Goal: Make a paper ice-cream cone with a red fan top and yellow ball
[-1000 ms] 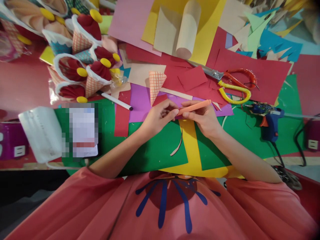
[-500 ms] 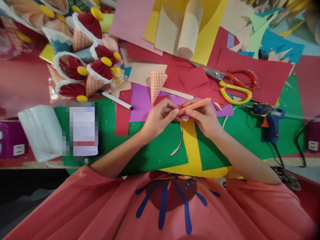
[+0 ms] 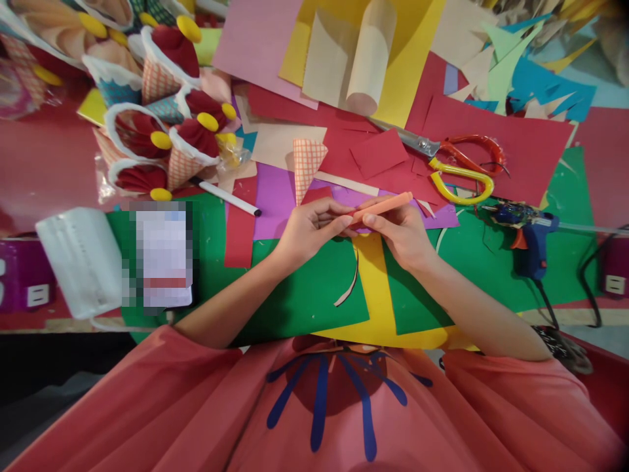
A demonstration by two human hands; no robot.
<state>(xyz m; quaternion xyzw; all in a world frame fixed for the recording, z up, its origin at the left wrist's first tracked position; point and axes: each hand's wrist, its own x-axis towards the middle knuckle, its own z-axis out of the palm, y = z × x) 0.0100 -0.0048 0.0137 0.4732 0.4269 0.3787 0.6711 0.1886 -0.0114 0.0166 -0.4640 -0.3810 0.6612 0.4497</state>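
Both hands meet over the purple sheet at the middle of the table. My right hand is closed round a slim orange stick, which slants up to the right. Whether it is a marker or a rolled strip I cannot tell. My left hand pinches its lower left end, thumb against fingers, where a bit of red shows; the tip is hidden. Just beyond my left hand lies a small checked cone. Below the hands a thin pale curved strip rests on the green sheet.
Large scissors and a blue glue gun lie right. Left are a pen, a phone, a white box and several decorated cones. A paper roll and scraps lie at the back.
The orange stick's right end has dipped slightly and shifted a little left. My right thumb has moved slightly along it. Everything else lies as before.
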